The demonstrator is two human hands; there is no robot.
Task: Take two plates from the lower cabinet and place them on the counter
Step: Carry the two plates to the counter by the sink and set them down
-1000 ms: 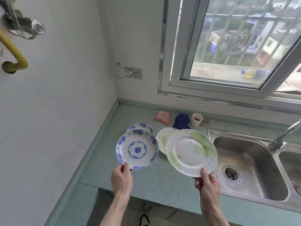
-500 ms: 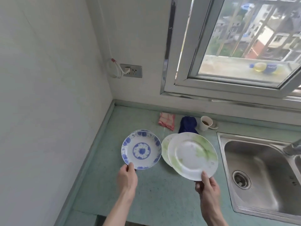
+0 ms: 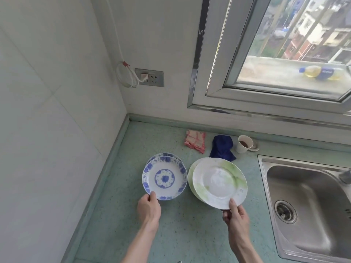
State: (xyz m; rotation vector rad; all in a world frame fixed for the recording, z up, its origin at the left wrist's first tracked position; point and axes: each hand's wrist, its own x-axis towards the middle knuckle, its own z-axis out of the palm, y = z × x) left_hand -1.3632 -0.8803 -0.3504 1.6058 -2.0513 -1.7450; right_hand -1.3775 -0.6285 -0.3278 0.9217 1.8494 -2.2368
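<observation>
Both hands are pinching near rims, six o'clock: left hand (image 3: 149, 206) holding blue plate (image 3: 164, 178), right hand (image 3: 236, 217) green plate (image 3: 219, 182); glazed, slippery, breakable, probably.

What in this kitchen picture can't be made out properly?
- Second blue-patterned plate: only a rim sliver shows behind the blue-and-white floral plate held by the left hand.
- Second green plate: mostly covered by the white plate with green splashes in the right hand.
- Steel sink: cut off by the right edge.
- Lower cabinet: outside the head view.
</observation>
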